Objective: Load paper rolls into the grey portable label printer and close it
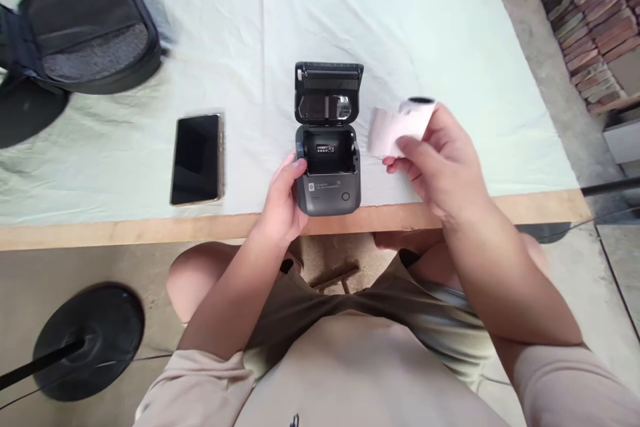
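A small dark grey label printer (pixel 328 193) stands at the table's front edge with its lid (pixel 329 93) flipped up, so its hollow paper bay shows. My left hand (pixel 286 200) grips the printer's left side, the thumb resting on the rim of the bay. To the right of the printer, my right hand (pixel 440 160) pinches a white paper roll (pixel 413 123) with a dark core. A loose strip of paper sticks out from the roll toward the printer, apart from it.
A smartphone (pixel 197 159) with a dark screen lies left of the printer on the pale cloth (pixel 240 27). Farther left is a black zip case (pixel 95 33), lying open. The wooden table edge (pixel 150 232) runs across in front of my lap. Stacked bricks (pixel 590 20) stand beyond the table at right.
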A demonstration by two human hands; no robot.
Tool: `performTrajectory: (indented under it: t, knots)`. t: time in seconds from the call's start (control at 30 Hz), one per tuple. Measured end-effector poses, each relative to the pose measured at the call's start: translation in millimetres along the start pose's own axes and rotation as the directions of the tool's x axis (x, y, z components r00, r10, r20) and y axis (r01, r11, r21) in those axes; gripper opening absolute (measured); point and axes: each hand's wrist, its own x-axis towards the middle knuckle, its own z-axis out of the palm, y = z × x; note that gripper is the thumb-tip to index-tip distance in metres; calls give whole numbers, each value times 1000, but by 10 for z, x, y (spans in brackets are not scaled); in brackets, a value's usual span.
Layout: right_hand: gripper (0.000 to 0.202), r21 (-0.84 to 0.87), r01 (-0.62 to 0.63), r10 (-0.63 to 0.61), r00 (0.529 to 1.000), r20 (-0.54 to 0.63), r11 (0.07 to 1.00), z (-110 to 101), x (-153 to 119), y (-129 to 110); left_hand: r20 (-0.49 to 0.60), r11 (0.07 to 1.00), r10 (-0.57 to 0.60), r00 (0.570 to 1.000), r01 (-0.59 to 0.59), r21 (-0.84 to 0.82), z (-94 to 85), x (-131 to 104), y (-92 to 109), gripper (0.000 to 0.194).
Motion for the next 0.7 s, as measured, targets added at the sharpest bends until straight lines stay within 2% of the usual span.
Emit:
performTrajectory:
  t: [0.17, 0.27, 0.37, 0.4, 0.47, 0.53, 0.6, 0.63, 0.7]
  knots:
    - [31, -240, 125, -115, 992, 55, 963, 28, -25, 333, -56, 997, -10, 998, 6, -78, 1, 14, 26, 17]
    - [29, -511, 126, -90, 991, 95, 851, 39, -52, 426, -39, 997, 11, 999, -14, -79, -8, 16, 24, 16]
    - [40, -660, 87, -29, 995, 99, 747, 35, -115, 367, -22, 996, 21, 1000, -22, -86, -6, 12, 19, 16]
    - [49, -667, 90, -43, 995, 87, 739, 23, -147, 304, -18, 995, 24, 1000, -25, -93, -4, 10, 19, 15]
    - [62, -668, 145, -148, 988, 53, 730, -32, -211, 144, -4, 994, 32, 999, -32, -104, -2, 6, 23, 15]
    - [55, -688, 213, -290, 957, 4, 693, -139, -246, 5, 3, 993, 43, 999, -43, -108, -1, 3, 29, 15]
    - [42, -752, 237, -395, 918, -34, 616, -280, -227, -26, -6, 994, 47, 999, -47, -104, 0, 3, 33, 13]
    - [40, -791, 218, -412, 910, -47, 572, -351, -199, 12, -15, 994, 42, 999, -44, -98, 3, 4, 33, 12]
    - [47, -852, 148, -368, 928, -56, 502, -465, -122, 178, -29, 996, 35, 999, -37, -83, 13, 7, 31, 14]
